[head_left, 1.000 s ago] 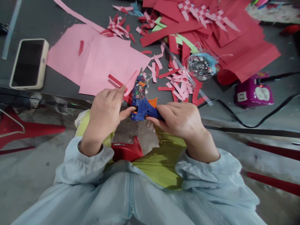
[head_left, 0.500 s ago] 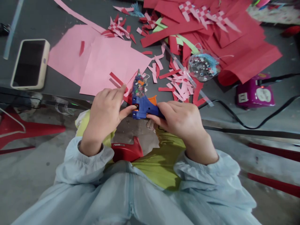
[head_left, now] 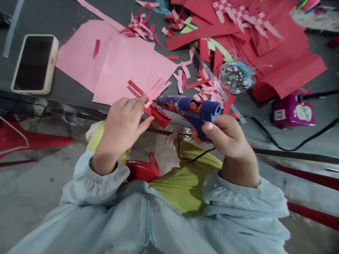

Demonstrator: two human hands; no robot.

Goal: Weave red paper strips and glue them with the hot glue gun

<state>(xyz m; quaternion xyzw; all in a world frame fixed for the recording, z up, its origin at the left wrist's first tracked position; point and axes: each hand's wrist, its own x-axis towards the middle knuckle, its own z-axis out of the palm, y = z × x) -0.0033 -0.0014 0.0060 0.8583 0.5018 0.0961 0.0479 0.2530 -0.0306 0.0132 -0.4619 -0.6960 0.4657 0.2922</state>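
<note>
My right hand (head_left: pixel 225 135) is wrapped round the handle of a blue hot glue gun (head_left: pixel 203 114). Its nozzle points left, at a bundle of red and pink paper strips (head_left: pixel 156 92) by the table's front edge. My left hand (head_left: pixel 123 121) holds this bundle with the index fingertip on it, close to the nozzle. The left thumb sticks out beside the red strips (head_left: pixel 161 118); the other left fingers are partly hidden. Under the bundle lie pink paper sheets (head_left: pixel 127 67).
A phone (head_left: pixel 33 65) lies at the left. Loose strips (head_left: pixel 209 88), a bead container (head_left: pixel 235 78) and red sheets (head_left: pixel 283 46) cover the right side. A purple power block (head_left: pixel 293 111) has black cables. Below stands a red stool (head_left: pixel 144 167).
The glue gun has swung from pointing away to pointing left at the strips, as my right hand moved right and turned. My left thumb has come off the gun's rear end.
</note>
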